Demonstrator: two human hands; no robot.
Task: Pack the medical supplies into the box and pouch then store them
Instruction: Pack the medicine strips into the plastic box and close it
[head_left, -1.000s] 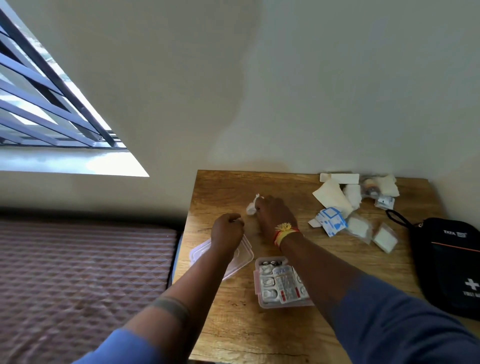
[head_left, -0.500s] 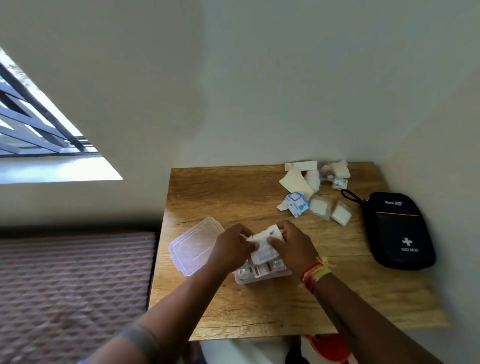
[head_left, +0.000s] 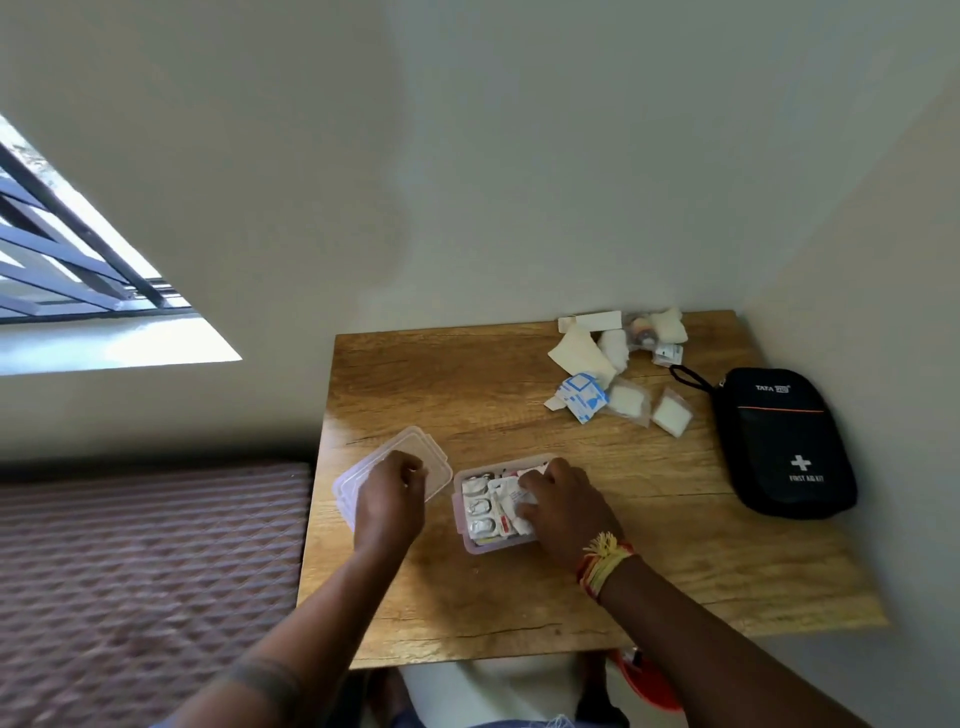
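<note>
Pressing a white packet (head_left: 511, 501) down with my right hand (head_left: 563, 512), fingers flat on it, I fill the clear box (head_left: 462, 525) at the near middle of the wooden table (head_left: 675, 566). My left hand (head_left: 387, 499), loosely curled and empty, rests on the lid (head_left: 431, 457) just left. Farther right lie loose supplies (head_left: 613, 364); the black pouch (head_left: 779, 441) sits at the right edge.

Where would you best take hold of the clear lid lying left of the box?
Judging by its pose, pinch the clear lid at its far rim from above: it lies flat, and the left hand covers its near part.
</note>
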